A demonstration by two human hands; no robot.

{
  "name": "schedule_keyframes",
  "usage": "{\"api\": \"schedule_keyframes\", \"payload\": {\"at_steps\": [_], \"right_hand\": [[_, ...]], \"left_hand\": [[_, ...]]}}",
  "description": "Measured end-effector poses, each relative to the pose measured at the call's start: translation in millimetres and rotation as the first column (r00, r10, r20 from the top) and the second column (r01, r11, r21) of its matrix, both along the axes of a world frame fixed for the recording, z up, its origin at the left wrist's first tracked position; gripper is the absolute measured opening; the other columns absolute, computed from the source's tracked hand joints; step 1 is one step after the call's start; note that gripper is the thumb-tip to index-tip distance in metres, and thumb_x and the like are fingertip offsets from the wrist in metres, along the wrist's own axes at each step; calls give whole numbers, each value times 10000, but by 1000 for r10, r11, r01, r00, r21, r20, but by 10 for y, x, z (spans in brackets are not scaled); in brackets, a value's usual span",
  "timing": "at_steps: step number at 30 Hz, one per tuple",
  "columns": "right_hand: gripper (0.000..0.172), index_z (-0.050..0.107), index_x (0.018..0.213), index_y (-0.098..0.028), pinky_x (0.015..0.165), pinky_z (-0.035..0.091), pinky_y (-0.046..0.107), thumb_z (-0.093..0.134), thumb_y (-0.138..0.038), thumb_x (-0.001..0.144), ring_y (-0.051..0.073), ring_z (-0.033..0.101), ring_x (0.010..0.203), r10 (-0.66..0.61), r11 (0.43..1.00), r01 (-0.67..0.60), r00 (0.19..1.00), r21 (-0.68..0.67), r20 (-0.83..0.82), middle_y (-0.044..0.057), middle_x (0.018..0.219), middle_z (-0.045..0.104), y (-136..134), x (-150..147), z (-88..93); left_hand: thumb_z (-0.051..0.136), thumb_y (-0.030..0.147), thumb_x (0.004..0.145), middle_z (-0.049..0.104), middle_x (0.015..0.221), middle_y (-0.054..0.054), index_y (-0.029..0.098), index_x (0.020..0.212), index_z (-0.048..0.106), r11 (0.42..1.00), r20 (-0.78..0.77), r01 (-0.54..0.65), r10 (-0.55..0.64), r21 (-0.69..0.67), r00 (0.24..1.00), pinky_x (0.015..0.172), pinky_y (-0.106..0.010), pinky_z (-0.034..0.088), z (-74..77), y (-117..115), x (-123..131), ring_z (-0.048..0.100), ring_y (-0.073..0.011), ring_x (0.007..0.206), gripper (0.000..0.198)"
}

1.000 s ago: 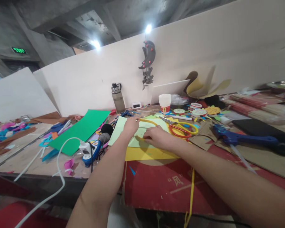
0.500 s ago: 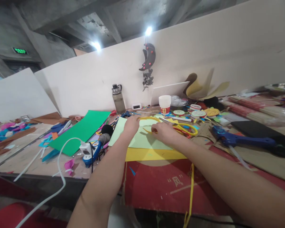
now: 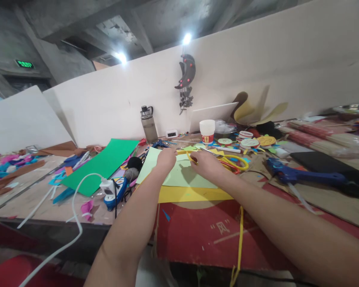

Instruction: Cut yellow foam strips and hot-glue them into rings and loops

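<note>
My left hand point(image 3: 166, 160) is closed on a narrow yellow strip point(image 3: 183, 152) above the pale green paper. My right hand point(image 3: 206, 162) has its fingers pinched on the same strip, whose pointed end shows by the fingertips; the strip looks like paper or foam. Beneath both hands lies the pale green sheet point(image 3: 179, 177), on top of a yellow sheet point(image 3: 194, 194). Scissors with yellow handles point(image 3: 238, 162) rest just right of my right hand, their blades partly hidden behind it.
A red cardboard panel point(image 3: 194, 235) lies at the front edge. To the left are a green sheet point(image 3: 103, 165) and a blue power strip point(image 3: 115, 193); to the right, a blue glue gun point(image 3: 305, 175). A bottle point(image 3: 148, 126) and paper cups point(image 3: 207, 131) stand behind.
The yellow strip's curved middle has drawn back and its free end now stands up by my right fingertips. My hands have shifted only slightly; the scissors stay where they were.
</note>
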State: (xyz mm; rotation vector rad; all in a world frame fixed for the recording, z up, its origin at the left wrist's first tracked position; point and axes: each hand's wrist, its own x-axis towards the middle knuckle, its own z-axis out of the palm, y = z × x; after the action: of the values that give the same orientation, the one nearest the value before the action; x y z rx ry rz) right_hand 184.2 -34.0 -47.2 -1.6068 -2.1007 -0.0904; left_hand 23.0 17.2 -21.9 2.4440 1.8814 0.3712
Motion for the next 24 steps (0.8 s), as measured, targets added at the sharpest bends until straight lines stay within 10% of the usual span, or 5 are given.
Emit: {"api": "schedule_keyframes", "payload": {"at_steps": [8,13,20,24], "right_hand": [[364,636,755,-191,573,331,252,379,-411,890,142,525,625,171,981,-184,972,-68,-164,29,689,636,-2,-2,62],[278,633,1015,-160,853,360,335,473,-320,854,239,524,975,-12,975,51,984,217,-175,113,1034,638,69,107,104],[251,674,865,-157,681,397,266,438,-242,855,185,603,772,-109,974,78,984,-211,-142,100,841,685,142,153,71],[258,676,871,-158,682,400,261,437,-252,859,179,598,780,-84,985,55,982,-163,-171,93,868,687,144,156,82]], "left_hand": [[516,199,787,690,827,-74,118,1031,634,990,249,97,-69,-105,966,656,-234,467,-40,27,-32,597,-110,599,283],[555,179,742,688,862,-71,143,892,671,991,176,123,-131,56,976,794,-273,456,15,12,-21,612,-163,812,193],[476,129,754,674,729,-36,131,853,644,972,322,232,-228,25,919,627,-225,469,31,-51,49,595,-104,592,195],[473,156,780,671,708,-41,134,779,655,975,254,217,-219,34,942,676,-235,475,32,-50,30,594,-104,595,184]]}}
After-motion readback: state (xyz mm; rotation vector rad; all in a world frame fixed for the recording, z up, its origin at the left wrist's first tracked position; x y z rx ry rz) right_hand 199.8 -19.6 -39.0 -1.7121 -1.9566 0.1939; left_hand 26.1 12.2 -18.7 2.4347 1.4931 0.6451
